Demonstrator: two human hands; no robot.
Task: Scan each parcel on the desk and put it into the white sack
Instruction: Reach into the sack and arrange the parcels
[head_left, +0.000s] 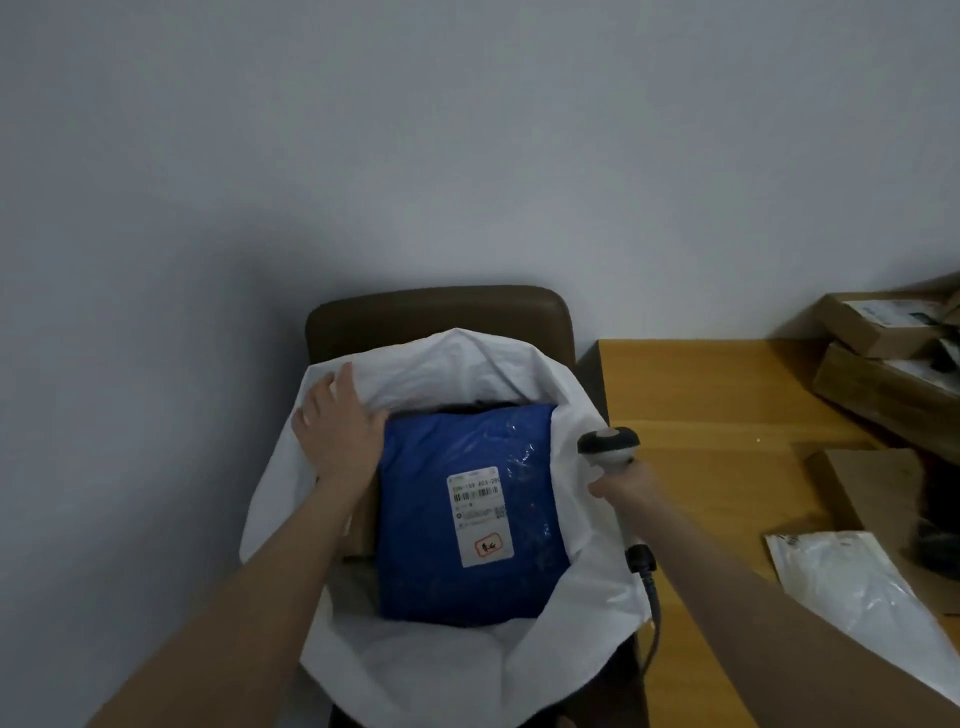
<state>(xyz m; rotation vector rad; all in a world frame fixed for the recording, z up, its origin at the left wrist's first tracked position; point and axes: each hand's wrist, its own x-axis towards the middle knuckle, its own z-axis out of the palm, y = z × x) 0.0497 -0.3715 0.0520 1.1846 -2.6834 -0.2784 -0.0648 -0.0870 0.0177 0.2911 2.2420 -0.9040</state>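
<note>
My left hand (335, 431) resting flat, fingers spread, on white sack (467, 358) beside blue parcel (467, 519) inside. My right hand (618, 486) gripping scanner (609, 442). White mailer (852, 587) lying rightward on surface (701, 415), nearer right hand.

You stood over the white sack (457, 358) with the blue parcel (467, 566) lying inside it.
The sack sat open on a brown chair (436, 312) just beside the desk (701, 395), and the parcel's white label (479, 514) faced up. Your left hand (337, 431) lay flat, fingers straight, against the sack's left wall at the parcel's upper corner. Your right hand (621, 486) gripped the scanner (609, 448) over the sack's right rim. Cardboard boxes (878, 332) and a white mailer (857, 587) lay on the desk.
</note>
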